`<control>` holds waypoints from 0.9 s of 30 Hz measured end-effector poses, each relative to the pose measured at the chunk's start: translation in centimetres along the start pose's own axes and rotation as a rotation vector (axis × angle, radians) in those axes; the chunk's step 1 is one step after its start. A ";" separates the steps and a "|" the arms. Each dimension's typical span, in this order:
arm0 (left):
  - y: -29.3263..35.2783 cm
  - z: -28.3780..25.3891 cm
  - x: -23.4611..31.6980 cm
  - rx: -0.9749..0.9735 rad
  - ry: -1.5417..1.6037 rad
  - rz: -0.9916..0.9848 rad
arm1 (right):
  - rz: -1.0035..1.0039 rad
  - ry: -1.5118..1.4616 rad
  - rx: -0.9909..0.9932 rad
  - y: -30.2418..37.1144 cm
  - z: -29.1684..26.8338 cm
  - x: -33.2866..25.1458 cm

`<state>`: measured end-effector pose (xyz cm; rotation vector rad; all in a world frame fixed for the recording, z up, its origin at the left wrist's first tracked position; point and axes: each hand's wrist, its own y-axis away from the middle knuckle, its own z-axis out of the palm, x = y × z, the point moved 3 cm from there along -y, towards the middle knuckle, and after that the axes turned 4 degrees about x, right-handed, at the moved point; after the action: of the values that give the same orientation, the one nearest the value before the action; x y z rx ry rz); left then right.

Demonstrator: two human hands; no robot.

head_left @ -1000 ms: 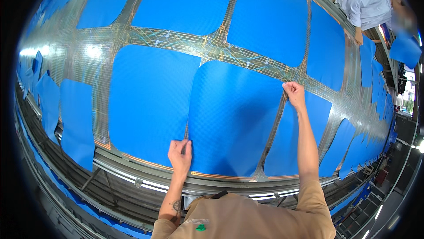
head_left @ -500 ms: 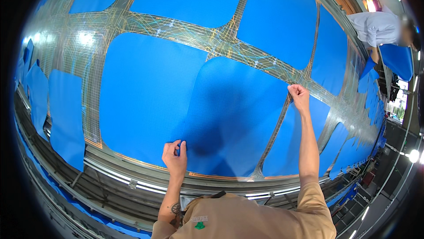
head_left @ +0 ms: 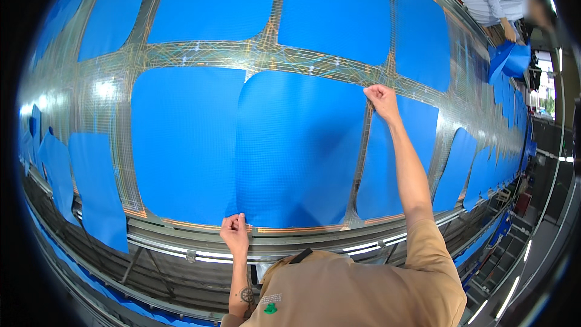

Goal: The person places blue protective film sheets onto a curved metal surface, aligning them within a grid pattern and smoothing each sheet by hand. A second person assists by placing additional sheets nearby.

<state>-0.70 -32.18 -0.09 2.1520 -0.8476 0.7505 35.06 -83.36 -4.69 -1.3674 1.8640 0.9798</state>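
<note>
A large blue sheet [head_left: 296, 139] with rounded corners lies over the long table, its left edge meeting or overlapping a second blue sheet [head_left: 181, 139]. Near the table's front edge, my left hand [head_left: 235, 233] pinches the near left corner of the first sheet between thumb and fingers. Farther out, my right hand [head_left: 382, 100] is closed on that sheet's far right corner, with my arm stretched across another blue panel [head_left: 399, 151]. My arm's shadow falls on the held sheet, which looks mostly flat.
Several blue panels [head_left: 209, 0] cover the far side of the patterned table surface [head_left: 242, 58]. Blue pieces [head_left: 100, 188] hang over the front edge at left. A metal rail [head_left: 290, 243] runs along my side. At far right another person [head_left: 493, 3] handles a blue piece [head_left: 511, 61].
The held sheet's left edge has moved and straightened, and the sheet lies flatter. My left hand is lower, by the table edge. The other person's blue piece has changed shape. The view has shifted.
</note>
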 end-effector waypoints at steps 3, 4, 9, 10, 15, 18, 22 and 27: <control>0.0 0.1 0.4 0.001 0.016 -0.017 | 0.000 -0.048 0.014 -0.2 -0.1 1.1; 0.1 0.0 0.2 -0.003 0.022 -0.035 | -0.001 -0.013 0.009 -0.2 -0.1 1.1; 0.2 0.1 -0.7 0.004 0.038 -0.038 | 0.010 0.038 0.048 -0.1 0.0 0.7; 0.2 0.1 -0.8 0.002 0.032 -0.035 | -0.007 0.051 0.053 -0.1 0.0 0.8; 0.3 0.0 -0.5 -0.005 0.016 -0.046 | 0.024 0.096 0.033 0.0 -0.3 0.5; 0.7 -0.2 -1.0 -0.019 0.034 -0.140 | -0.623 0.430 0.315 5.1 3.2 -6.9; 0.8 -0.4 -0.4 -0.037 -0.024 0.020 | -0.953 0.489 -0.530 14.9 13.6 -10.1; 0.3 -0.8 -0.9 -0.072 -0.001 -0.013 | -1.000 0.769 -0.232 3.6 18.1 -12.5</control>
<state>-1.69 -31.49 -0.12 2.0927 -0.8475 0.7012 35.94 -61.08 -3.32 -2.6729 1.1596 0.1266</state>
